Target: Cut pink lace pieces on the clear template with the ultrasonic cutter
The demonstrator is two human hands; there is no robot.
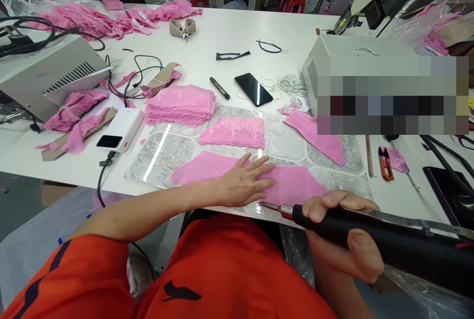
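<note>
A long pink fabric piece lies flat on a clear patterned mat near the table's front edge. Spread over its middle is my left hand, fingers apart and palm down. My right hand is wrapped round the black handle of a tool; the tool's thin metal tip is at the fabric's lower edge, just right of my left hand. Beyond the fabric lies a lace piece, with a stack of pink lace behind it to the left. Another pink piece rests at the right.
A phone, a marker and coiled string lie behind the mat. A white power bank with a cable is at left. Orange snips lie at right. Grey boxes stand on both sides.
</note>
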